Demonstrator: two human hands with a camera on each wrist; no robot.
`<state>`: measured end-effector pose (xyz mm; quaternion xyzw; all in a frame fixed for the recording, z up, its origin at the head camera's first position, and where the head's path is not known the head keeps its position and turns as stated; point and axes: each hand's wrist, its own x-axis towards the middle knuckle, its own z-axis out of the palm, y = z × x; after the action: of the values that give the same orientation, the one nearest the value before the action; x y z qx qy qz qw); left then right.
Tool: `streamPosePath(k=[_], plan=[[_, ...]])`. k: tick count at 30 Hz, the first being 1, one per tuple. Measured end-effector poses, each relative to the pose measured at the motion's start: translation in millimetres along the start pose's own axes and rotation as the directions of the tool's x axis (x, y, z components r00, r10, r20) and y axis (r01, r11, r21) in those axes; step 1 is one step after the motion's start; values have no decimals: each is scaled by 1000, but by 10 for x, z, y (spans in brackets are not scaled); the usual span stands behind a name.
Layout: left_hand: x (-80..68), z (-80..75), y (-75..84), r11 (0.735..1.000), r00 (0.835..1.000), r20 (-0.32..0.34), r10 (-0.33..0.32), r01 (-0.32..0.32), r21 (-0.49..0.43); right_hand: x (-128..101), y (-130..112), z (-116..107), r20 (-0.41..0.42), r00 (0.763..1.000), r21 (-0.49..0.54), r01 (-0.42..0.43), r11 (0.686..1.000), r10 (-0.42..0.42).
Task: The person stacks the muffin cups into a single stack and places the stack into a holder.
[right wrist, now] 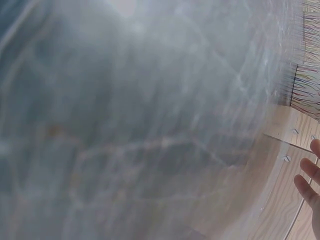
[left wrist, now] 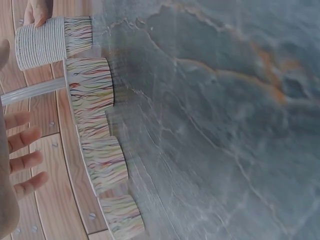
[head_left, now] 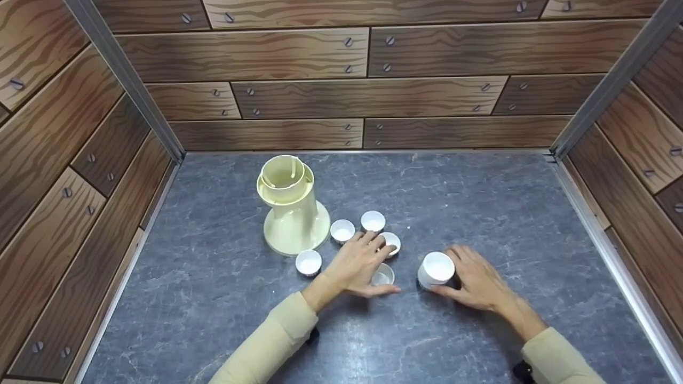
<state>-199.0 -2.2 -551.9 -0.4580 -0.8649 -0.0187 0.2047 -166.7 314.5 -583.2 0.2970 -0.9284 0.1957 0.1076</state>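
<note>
Matt grey stone-look tabletop (head_left: 480,213), wood-grain printed walls (head_left: 299,53) with metal corner rails (head_left: 125,80), a smooth cream plastic stand (head_left: 293,208), and ribbed white paper cups (head_left: 436,268).

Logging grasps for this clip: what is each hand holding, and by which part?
The right hand grips the larger white cup round its side wall. The left hand holds nothing; it rests open over the small cups.
</note>
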Motion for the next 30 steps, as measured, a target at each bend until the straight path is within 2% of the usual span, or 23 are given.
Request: streamPosePath(k=[6, 11, 21, 30], plan=[[-77, -28, -16, 1000, 999, 36, 15, -15, 4, -1, -9, -2, 7, 1000, -8, -5, 1000, 5], [-148, -20, -15, 1000, 998, 68, 2, -2, 3, -2, -8, -4, 9, 1000, -6, -12, 1000, 12], [-265, 26, 7, 1000, 998, 69, 1, -3, 25, -17, -12, 0, 8, 1000, 18, -24, 1000, 24], [-312, 86, 53, 998, 993, 116, 12, -18, 52, -7, -20, -2, 11, 999, 5, -39, 999, 39]])
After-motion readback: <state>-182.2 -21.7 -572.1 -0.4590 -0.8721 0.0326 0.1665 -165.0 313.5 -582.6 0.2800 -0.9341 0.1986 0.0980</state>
